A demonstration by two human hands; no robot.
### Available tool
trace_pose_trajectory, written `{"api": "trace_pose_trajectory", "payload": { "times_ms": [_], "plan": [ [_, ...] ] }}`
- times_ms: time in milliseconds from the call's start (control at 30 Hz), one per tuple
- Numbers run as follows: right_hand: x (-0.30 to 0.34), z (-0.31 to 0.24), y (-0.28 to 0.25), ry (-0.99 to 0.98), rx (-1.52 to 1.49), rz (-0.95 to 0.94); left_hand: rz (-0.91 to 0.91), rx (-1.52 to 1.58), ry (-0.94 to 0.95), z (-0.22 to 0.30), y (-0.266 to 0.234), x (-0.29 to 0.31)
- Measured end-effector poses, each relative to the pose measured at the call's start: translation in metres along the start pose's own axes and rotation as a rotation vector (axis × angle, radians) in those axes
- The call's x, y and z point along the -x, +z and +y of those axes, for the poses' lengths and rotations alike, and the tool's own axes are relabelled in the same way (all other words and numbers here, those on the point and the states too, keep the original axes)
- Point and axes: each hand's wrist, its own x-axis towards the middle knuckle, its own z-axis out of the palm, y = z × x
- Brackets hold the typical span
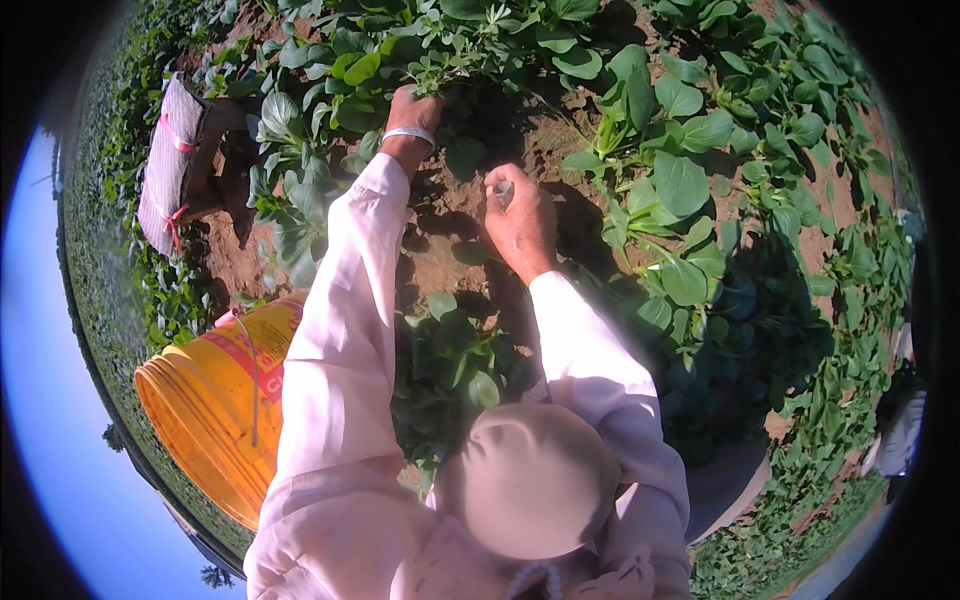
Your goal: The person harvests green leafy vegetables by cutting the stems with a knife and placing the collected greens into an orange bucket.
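Head view: L hand [413, 108] w/ a pale bracelet [409, 133] is reaching into the leafy green plants [420, 60], fingers buried in the leaves, so can't tell if it grips. R hand [520, 222] is over bare soil [450, 230], curled around a small pale item; can't ID it. Yellow bucket [215, 410] at lower left, woven sack [168, 165] upper left.

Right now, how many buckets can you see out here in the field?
1. A big yellow plastic bucket lies tilted at the person's left side, beside the pink sleeve. Leafy green plants could hide others.
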Motion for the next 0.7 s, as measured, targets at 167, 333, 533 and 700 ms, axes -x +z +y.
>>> {"api": "trace_pose_trajectory", "payload": {
  "times_ms": [167, 333, 533, 700],
  "plan": [
    [-0.015, 0.004, -0.011, 0.026, -0.087, 0.017, 0.019, 0.043, -0.056, 0.011, 0.003, -0.001],
    [0.014, 0.009, -0.033, -0.024, 0.003, 0.048, -0.06, -0.114, -0.067, -0.007, -0.022, -0.009],
    [-0.035, 0.0, -0.014, 0.01, 0.037, 0.163, -0.064, -0.29, 0.151, 0.001, 0.011, -0.009],
    [-0.07, 0.002, -0.014, 0.091, -0.045, 0.154, -0.157, -0.209, 0.209, 0.007, 0.024, -0.006]
  ]
}}
